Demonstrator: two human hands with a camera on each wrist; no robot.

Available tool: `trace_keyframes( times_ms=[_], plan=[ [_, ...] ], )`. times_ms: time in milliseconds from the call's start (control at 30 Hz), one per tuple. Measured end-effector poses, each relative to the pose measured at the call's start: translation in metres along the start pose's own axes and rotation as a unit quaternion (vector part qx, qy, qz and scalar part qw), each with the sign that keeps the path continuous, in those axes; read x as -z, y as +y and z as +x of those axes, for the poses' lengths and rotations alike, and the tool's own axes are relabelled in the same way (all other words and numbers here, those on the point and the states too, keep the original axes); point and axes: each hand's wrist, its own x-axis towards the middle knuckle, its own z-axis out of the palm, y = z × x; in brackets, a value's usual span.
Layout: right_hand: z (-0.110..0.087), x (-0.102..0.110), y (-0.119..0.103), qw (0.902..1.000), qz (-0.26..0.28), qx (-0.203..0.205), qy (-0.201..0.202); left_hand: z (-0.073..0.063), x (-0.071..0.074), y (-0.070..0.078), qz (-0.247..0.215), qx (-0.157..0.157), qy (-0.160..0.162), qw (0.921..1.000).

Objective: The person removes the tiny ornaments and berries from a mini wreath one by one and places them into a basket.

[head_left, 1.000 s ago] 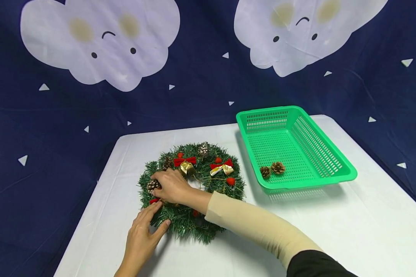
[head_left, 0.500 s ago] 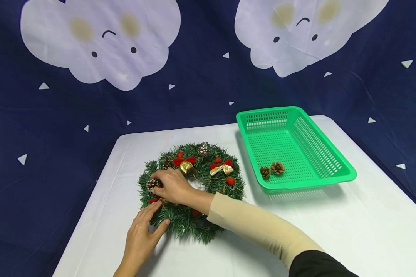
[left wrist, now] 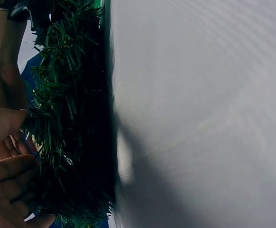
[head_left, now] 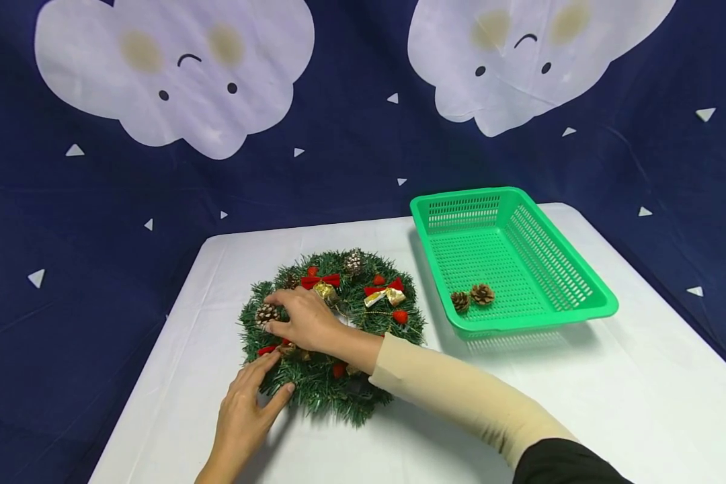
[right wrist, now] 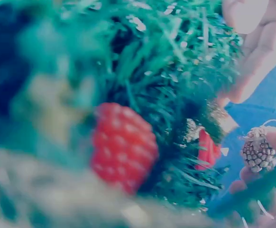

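A green Christmas wreath (head_left: 323,396) with red bows, berries and frosted pine cones lies on the white table. At its left side my right hand (head_left: 308,319) pinches a pine cone (head_left: 267,314) between thumb and fingertips. The right wrist view shows this pine cone (right wrist: 260,151) between the fingers, a loop of string or wire above it. My left hand (head_left: 245,407) rests against the wreath's near-left edge, thumb and fingers spread and touching the greenery (left wrist: 67,114). A red bow (head_left: 267,349) on the wreath lies just beyond its fingertips.
A green plastic basket (head_left: 587,310) stands on the right of the table. Two brown pine cones, one (head_left: 482,294) beside the other (head_left: 460,301), lie in its near-left corner. A dark blue cloth with clouds (head_left: 175,67) hangs behind the table (head_left: 520,383).
The right hand has moved slightly up and back with the pine cone, and more of the bow and gold trim beneath it shows. The left hand has stayed almost in place.
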Motion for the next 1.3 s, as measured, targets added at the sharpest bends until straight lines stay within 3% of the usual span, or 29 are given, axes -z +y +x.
trace_keyframes(
  times_ms=[300, 567, 1033, 1300],
  plan=[
    [-0.008, 0.014, -0.002, 0.9987, 0.05, -0.009, -0.001, 0.0, 0.001, 0.001, 0.006, 0.006, -0.013, 0.9999],
    [-0.013, 0.023, 0.0, 0.9979, 0.063, -0.01, 0.013, -0.002, 0.001, 0.0, 0.011, 0.01, -0.017, 0.9997],
    [-0.027, 0.046, 0.015, 0.9926, 0.114, -0.029, 0.032, -0.002, 0.0, 0.0, 0.004, 0.011, -0.005, 0.9999],
    [-0.038, 0.061, 0.027, 0.9839, 0.161, -0.054, 0.055, -0.002, -0.002, -0.002, -0.001, 0.0, 0.006, 1.0]
  ],
)
